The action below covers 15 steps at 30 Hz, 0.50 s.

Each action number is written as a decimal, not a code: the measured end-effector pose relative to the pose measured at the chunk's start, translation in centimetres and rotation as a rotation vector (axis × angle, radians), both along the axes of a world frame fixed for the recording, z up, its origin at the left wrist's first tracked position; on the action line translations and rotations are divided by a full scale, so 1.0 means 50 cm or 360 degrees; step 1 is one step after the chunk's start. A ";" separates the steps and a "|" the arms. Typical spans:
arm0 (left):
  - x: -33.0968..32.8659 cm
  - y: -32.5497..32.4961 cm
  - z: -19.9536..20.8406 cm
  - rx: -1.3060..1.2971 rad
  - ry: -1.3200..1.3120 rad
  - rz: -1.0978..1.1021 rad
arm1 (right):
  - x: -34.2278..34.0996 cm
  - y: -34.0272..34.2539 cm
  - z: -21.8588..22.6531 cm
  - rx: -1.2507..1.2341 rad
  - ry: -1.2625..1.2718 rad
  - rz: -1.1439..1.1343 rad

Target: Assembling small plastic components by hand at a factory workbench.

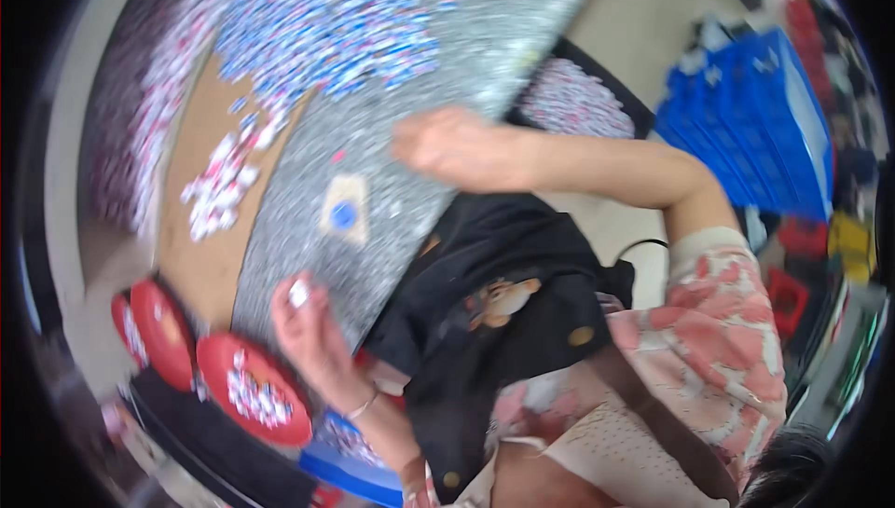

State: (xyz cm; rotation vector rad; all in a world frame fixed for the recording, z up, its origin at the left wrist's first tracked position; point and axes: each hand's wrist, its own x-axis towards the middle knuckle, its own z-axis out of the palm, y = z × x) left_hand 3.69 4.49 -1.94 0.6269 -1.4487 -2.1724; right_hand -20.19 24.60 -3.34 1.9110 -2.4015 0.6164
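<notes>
Low on the left, my left hand [312, 329] pinches a small white piece [298, 295] at its fingertips, beside the edge of the grey speckled tabletop [382, 130]. My right hand [452, 146] is over the right side of that tabletop, blurred, with its fingers curled in; whatever it holds cannot be made out. Between the hands a pale tan block [354, 186] lies on the table, with a round blue piece [344, 215] on it. A tiny pink piece [338, 156] lies just beyond the block.
A big heap of small blue, white and red pieces [326, 23] covers the far table. White and pink pieces [219, 186] lie on a brown board [214, 270]. Red bowls [296, 427] stand at lower left, a black tray [641, 116] and blue bins [746, 116] at right.
</notes>
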 end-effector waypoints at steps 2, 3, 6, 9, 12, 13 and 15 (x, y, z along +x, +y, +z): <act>-0.032 0.029 -0.011 0.0050 0.0043 -0.0007 | -0.029 0.018 0.005 -0.0002 0.0057 -0.0004; -0.036 0.039 -0.020 0.0067 0.0075 0.0009 | -0.040 0.010 0.002 0.0049 0.0017 -0.0003; -0.023 0.052 -0.023 -0.0004 -0.0042 0.0063 | -0.041 -0.018 0.022 0.0043 -0.0215 -0.0017; -0.015 0.053 -0.022 0.0012 0.0082 0.0110 | -0.022 -0.047 0.049 -0.0116 -0.0275 0.0161; 0.005 0.040 -0.029 0.0060 0.0125 0.0055 | 0.010 -0.076 0.073 -0.0043 -0.0235 0.0242; 0.010 0.037 -0.031 0.0071 0.0141 0.0071 | 0.016 -0.083 0.077 -0.0031 -0.0176 0.0234; 0.015 0.035 -0.033 -0.0004 0.0079 0.0074 | 0.019 -0.087 0.081 0.0003 -0.0131 0.0245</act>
